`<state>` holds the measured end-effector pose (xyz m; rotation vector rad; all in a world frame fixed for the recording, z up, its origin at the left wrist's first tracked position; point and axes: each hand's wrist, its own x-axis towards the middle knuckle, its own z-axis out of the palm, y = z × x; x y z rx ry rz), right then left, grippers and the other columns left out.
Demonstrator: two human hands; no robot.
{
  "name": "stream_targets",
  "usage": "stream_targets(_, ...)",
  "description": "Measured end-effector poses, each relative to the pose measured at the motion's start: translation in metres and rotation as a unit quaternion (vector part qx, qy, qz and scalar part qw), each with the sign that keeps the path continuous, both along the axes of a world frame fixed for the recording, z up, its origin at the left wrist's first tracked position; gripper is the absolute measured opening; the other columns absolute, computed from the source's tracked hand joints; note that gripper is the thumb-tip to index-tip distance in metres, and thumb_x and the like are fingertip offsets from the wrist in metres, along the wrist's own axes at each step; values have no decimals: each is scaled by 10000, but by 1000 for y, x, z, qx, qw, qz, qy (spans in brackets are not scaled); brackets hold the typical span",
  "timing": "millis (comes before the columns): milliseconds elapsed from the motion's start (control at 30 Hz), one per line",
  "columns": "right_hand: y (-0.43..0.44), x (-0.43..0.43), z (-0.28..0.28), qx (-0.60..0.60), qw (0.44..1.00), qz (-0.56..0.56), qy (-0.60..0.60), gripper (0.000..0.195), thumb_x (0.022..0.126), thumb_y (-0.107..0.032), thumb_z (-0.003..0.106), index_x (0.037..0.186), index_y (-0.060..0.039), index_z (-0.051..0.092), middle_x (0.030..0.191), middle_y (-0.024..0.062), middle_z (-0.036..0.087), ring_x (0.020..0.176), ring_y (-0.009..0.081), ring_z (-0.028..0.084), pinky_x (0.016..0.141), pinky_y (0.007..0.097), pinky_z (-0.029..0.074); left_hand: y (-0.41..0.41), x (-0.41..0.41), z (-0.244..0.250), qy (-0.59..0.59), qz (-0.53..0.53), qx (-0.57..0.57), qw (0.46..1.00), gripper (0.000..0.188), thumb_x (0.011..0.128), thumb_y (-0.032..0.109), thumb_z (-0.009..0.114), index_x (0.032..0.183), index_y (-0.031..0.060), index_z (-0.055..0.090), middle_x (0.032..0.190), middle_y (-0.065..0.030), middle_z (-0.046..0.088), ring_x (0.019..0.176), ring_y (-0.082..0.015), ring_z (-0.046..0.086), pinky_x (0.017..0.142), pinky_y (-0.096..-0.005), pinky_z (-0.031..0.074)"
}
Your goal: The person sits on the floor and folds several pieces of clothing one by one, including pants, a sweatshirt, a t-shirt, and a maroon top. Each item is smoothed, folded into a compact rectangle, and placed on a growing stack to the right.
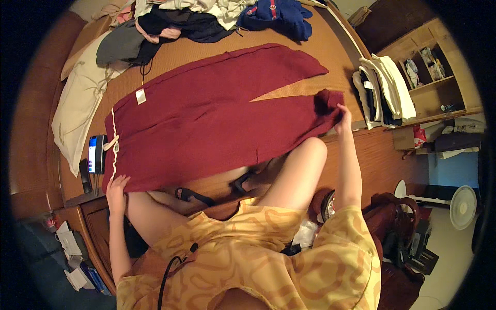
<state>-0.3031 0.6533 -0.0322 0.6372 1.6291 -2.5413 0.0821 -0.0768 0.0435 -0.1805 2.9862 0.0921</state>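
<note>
Dark red trousers (201,120) lie spread across a woven mat (209,50), the waist with its pale drawstring at the left and the legs pointing right. A white tag (140,96) shows on the upper edge near the waist. My left hand (117,188) rests on the near corner of the waistband, its fingers over the cloth; how firmly it holds is unclear. At the far right, my right hand (342,119) grips the hem of the nearer leg, where the fabric is lifted and bunched. The farther leg lies flat, apart from it.
Crumpled clothes (186,23) and a blue garment (277,17) lie along the far side. Folded garments (387,91) are stacked at the right edge. A lit phone (93,154) and a pale pillow (79,112) are at left. A fan (463,207) stands lower right.
</note>
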Motion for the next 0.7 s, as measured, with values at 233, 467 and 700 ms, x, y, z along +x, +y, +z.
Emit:
stream_targets(233,-7,28,72,140,944,-290,76,568,706,34,574,1247,-86,447,1140,100,547,1010,270,543,843,402,474,18,3,-20,-79,97,-3,992,685,683,-55,546,1344,98,451,1412,-109,414,1342,-251,326,1130,-432,171)
stream_targets(467,-1,9,-3,568,721,-308,-251,592,723,-193,722,1258,-108,484,1296,175,462,1135,310,493,896,436,466,33,-15,1,-129,84,42,987,618,680,1,623,1277,91,495,1367,-102,444,1271,-254,400,1078,-401,268)
stream_targets(700,-7,-97,-34,209,978,-14,-19,557,786,-313,729,1182,10,509,1121,168,593,1023,305,581,933,451,454,35,-25,-11,39,367,160,915,135,814,131,571,838,5,613,695,-136,629,666,-256,624,647,-367,467)
